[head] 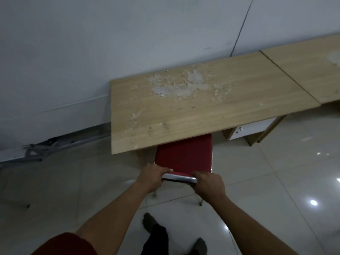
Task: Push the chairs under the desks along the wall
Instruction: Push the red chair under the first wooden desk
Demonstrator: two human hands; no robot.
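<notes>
A red-cushioned chair (184, 155) with a chrome frame stands in front of me, its seat partly tucked beneath the front edge of a light wooden desk (184, 111) set against the white wall. My left hand (151, 176) grips the left end of the chair's backrest top, and my right hand (208, 184) grips the right end. The desk top has a patch of peeled white debris near its middle. A second wooden desk (303, 67) adjoins it on the right.
A white drawer cabinet (246, 130) sits under the right side of the desk. Grey metal bars (55, 146) lie on the floor along the wall at left. Glossy pale tiles (276, 181) cover the floor. My legs and feet (156, 234) are below.
</notes>
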